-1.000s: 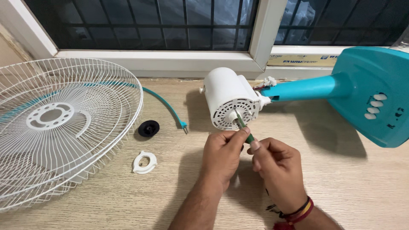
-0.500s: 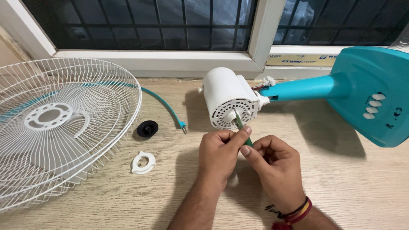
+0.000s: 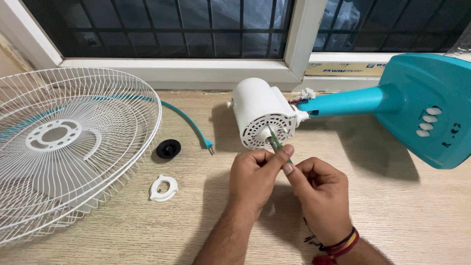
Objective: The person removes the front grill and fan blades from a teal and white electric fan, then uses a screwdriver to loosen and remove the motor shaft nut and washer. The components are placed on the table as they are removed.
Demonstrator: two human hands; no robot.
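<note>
Both hands meet just below the motor (image 3: pixel 262 115), a white housing lying on its side on the desk (image 3: pixel 392 216) with its vented face turned toward the person; the left hand (image 3: pixel 252 179) is closed, its thumb and forefinger pinched on a thin green screwdriver (image 3: pixel 276 144), and the right hand (image 3: pixel 316 189) is curled around the lower end of the same tool, most of which is hidden in the fingers; the tip rests at the vented face, right beside the stubby shaft at its centre, though whether it sits in a screw head cannot be told.

The likeliest trouble is the tip slipping; the tool is held at a slant, and a push off-axis could skate it across the plastic vents, scoring them or chewing up a screw head; a slip could also carry the blade toward the left thumb, which sits close to the tip. The motor is braced only by its teal stand (image 3: pixel 412 105), so twisting force could roll it and lose the alignment. Any small part freed here could roll over the desk; a black cap (image 3: pixel 168 148) and a white ring (image 3: pixel 163 188) lie loose near the wire guard (image 3: pixel 64 147); exposed wiring shows at the joint of motor and stand, near enough to snag.
</note>
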